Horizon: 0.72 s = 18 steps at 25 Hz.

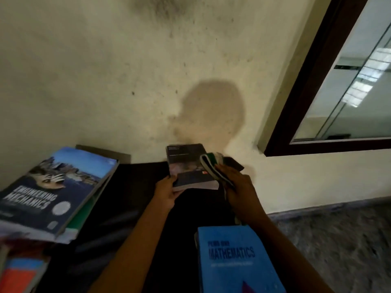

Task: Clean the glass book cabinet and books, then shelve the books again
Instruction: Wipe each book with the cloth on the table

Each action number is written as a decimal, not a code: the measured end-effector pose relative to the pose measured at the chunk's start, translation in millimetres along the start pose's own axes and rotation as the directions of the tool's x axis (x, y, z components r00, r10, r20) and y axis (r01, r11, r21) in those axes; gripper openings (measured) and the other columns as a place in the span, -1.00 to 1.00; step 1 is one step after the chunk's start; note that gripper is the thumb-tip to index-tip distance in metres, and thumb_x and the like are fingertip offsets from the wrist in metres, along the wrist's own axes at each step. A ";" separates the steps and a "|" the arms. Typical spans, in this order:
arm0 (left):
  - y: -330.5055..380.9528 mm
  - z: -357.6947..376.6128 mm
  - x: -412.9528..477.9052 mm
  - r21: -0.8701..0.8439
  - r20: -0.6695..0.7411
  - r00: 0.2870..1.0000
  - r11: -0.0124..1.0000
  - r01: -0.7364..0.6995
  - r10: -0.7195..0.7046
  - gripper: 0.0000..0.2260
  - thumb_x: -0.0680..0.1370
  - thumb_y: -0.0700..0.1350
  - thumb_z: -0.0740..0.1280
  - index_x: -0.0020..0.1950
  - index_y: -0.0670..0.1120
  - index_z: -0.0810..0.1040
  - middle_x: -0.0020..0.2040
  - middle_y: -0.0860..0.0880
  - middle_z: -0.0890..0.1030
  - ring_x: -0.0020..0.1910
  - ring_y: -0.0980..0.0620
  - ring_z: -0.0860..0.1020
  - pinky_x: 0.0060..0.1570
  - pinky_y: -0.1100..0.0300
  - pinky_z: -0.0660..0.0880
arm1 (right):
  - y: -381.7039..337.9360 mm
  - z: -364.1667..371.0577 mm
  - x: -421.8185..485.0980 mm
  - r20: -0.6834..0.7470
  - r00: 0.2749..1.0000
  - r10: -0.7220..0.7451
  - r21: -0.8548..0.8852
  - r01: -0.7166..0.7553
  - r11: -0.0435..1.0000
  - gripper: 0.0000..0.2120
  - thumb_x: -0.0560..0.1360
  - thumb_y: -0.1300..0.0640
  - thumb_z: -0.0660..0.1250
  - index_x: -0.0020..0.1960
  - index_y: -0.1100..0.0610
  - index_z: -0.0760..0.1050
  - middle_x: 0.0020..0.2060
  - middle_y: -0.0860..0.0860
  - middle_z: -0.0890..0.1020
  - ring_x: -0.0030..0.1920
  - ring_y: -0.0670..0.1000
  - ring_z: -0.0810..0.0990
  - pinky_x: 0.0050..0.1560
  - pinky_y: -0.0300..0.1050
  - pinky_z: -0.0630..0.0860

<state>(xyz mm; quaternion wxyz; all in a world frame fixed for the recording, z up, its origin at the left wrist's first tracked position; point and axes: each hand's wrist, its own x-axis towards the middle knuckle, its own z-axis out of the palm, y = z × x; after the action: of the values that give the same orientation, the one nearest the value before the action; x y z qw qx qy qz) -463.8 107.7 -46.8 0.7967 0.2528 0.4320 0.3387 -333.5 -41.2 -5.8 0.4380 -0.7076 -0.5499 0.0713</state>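
A dark-covered book (187, 163) is held above the black surface (131, 197) near the wall. My left hand (168, 190) grips its near left corner. My right hand (239, 187) holds a folded green and white cloth (211, 166) against the book's right edge. A blue Mathematics book (234, 261) lies at the bottom centre below my right forearm. On the left a blue Engineering Mechanics book (55, 191) tops a stack. The glass-fronted cabinet (349, 92) with its dark frame is at the upper right.
A red and blue book (21, 273) sits at the bottom left corner. A small dark object (233, 163) lies behind the cloth by the wall. The stained cream wall (127, 81) rises straight ahead. Speckled grey floor (338, 240) spreads to the right.
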 end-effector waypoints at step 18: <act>-95.1 -244.1 -200.4 -0.170 -0.446 0.895 0.982 -0.079 -0.005 -0.67 0.63 -0.26 0.15 0.38 -0.31 0.32 0.20 -0.24 0.51 -0.16 0.00 0.50 -0.34 0.30 0.56 | -80.2 179.6 -74.2 0.497 0.866 -0.053 -0.130 0.135 0.982 -0.58 0.51 0.19 0.22 0.37 0.10 0.38 0.35 0.10 0.42 0.37 0.09 0.36 0.30 -0.10 0.19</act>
<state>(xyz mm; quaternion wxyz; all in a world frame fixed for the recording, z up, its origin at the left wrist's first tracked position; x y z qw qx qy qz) -722.7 -78.4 -131.1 0.6903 0.1024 0.5645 0.4409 -524.1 -5.4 -87.0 0.2284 -0.6714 -0.6810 0.1825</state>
